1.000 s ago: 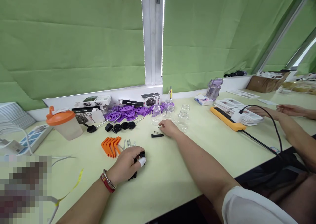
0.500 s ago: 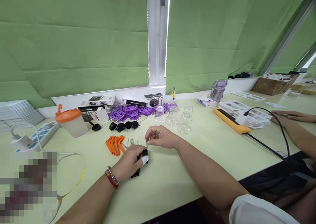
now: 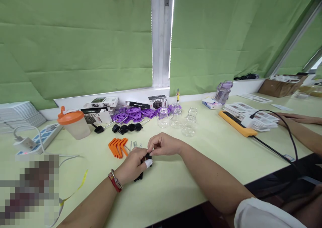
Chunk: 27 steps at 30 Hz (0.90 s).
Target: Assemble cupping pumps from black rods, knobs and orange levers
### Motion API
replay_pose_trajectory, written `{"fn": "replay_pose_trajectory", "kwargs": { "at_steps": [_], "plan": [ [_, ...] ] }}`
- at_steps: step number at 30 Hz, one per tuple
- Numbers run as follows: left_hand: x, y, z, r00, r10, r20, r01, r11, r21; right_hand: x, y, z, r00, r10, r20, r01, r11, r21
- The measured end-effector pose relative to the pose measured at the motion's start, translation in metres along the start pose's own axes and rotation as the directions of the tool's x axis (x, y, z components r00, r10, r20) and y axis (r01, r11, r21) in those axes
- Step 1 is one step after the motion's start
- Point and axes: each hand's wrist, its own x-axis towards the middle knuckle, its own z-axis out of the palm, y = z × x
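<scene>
My left hand (image 3: 133,162), with white tape round the thumb, grips a small black plastic part (image 3: 148,157) just above the table. Its fingers are closed round the part and hide most of it. My right hand (image 3: 164,144) is pinched at the top of that part, fingertips touching it. The small metal spring seen in this pinch earlier is now hidden by the fingers and the part. More black pieces (image 3: 139,177) lie under my left hand. Close behind are orange angled pieces (image 3: 117,148), metal pins (image 3: 135,144) and small springs (image 3: 141,145).
Black round pieces with rods (image 3: 131,127), purple plastic parts (image 3: 133,113), clear glass cups (image 3: 188,125) and cartons (image 3: 157,102) stand behind. An orange-lidded jug (image 3: 75,125) and power strip (image 3: 47,137) are left. At right are a yellow power strip (image 3: 236,124) and another person's arm (image 3: 299,130).
My right hand has come down onto the black part, and the spring in its fingers has gone out of sight. My left hand stays round the part.
</scene>
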Motion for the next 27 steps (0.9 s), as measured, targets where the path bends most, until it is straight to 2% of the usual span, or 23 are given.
{"fn": "replay_pose_trajectory", "kwargs": {
  "at_steps": [4,10,14,16,18,20,22,25,27],
  "plan": [
    [0.000,-0.002,0.001,1.000,-0.013,0.004,0.013,1.000,0.016,0.001,0.004,-0.003,0.997,-0.051,0.050,0.053,0.998,-0.037],
    [0.002,-0.004,0.003,1.000,-0.001,0.017,0.001,1.000,0.011,0.001,0.002,0.000,0.998,0.008,0.061,-0.004,0.998,-0.070],
    [0.001,-0.004,0.002,1.000,-0.006,-0.003,0.006,0.999,0.033,0.001,-0.007,0.004,0.999,0.036,0.018,-0.034,0.992,-0.125],
    [0.000,-0.005,-0.003,1.000,-0.002,-0.022,0.003,0.999,0.043,0.001,-0.009,0.005,0.995,0.097,-0.037,-0.100,0.987,-0.126],
    [-0.002,-0.009,-0.012,0.998,-0.005,-0.058,0.006,1.000,0.026,0.002,-0.007,0.006,0.974,0.215,-0.077,-0.220,0.973,-0.063],
    [-0.006,-0.013,-0.024,0.996,-0.017,-0.083,0.015,1.000,-0.018,0.004,-0.002,0.009,0.932,0.356,-0.069,-0.354,0.934,0.042],
    [-0.009,-0.016,-0.034,0.999,-0.007,-0.045,0.006,1.000,-0.026,0.007,0.004,0.015,0.880,0.474,-0.032,-0.465,0.874,0.137],
    [-0.012,-0.018,-0.040,0.997,0.034,0.065,-0.036,0.999,0.032,0.013,0.013,0.027,0.828,0.560,-0.038,-0.541,0.814,0.214],
    [-0.012,-0.016,-0.037,0.994,0.034,0.105,-0.041,0.997,0.060,0.017,0.016,0.036,0.820,0.568,-0.076,-0.540,0.810,0.230]
  ]
}}
